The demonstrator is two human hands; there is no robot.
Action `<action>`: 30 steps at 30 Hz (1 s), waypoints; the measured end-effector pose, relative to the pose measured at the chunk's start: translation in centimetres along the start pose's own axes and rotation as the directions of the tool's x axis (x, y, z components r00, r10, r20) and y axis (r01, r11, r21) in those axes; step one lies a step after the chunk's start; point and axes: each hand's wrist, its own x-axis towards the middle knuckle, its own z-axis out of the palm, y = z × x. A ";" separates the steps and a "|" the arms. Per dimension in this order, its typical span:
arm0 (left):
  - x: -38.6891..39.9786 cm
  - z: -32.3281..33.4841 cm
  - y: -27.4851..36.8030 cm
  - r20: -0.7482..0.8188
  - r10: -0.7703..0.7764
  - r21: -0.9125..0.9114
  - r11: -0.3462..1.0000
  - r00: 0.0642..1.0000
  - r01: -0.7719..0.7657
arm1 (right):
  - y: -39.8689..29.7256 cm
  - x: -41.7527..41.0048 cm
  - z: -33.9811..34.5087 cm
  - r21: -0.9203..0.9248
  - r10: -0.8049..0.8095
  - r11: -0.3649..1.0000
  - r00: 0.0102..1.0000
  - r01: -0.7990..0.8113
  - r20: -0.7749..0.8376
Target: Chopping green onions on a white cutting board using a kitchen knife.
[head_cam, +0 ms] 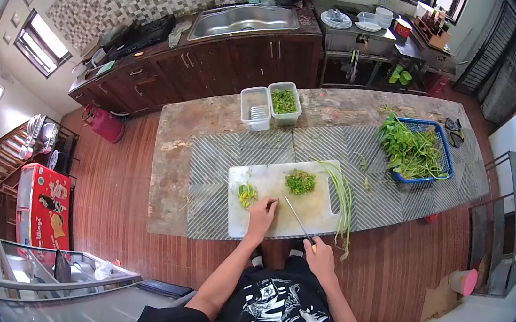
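My right hand (320, 259) is closed around the handle of a kitchen knife (299, 220). Its blade points up and left over a white cutting board (311, 218). My left hand (261, 214) rests on the board left of the blade, fingers curled; whether they pinch anything is too small to see. Beside that hand lies a small heap of yellow-green trimmings (246, 195). A pile of chopped greens (300, 181) sits past the knife tip. Long green stalks (343, 195) lie across the board's right end and hang over the table's near edge.
A blue plastic basket (447, 157) of leafy greens (409, 148) stands on the table's right. Two clear plastic tubs stand at the far edge: one tub (250, 99) without greens, another (287, 118) holding chopped greens (283, 101). Patterned mat (213, 175) underlies the board.
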 end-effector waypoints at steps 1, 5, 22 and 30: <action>0.1 0.1 -0.1 -0.001 0.000 0.000 1.000 1.000 0.000 | 0.0 0.0 0.1 0.006 -0.002 1.000 1.000 0.002 0.002; 0.7 0.8 -0.8 0.026 -0.009 0.049 0.999 1.000 0.008 | 0.3 0.0 0.4 0.005 -0.007 1.000 1.000 0.007 0.013; -0.7 1.0 0.5 0.019 0.334 0.261 0.908 0.942 -0.327 | 0.6 -0.1 0.2 0.018 0.034 0.999 0.999 -0.034 0.000; -0.4 0.5 -1.0 0.016 0.186 0.137 0.973 0.982 -0.187 | 0.7 -0.2 0.5 -0.001 -0.006 1.000 1.000 0.006 0.003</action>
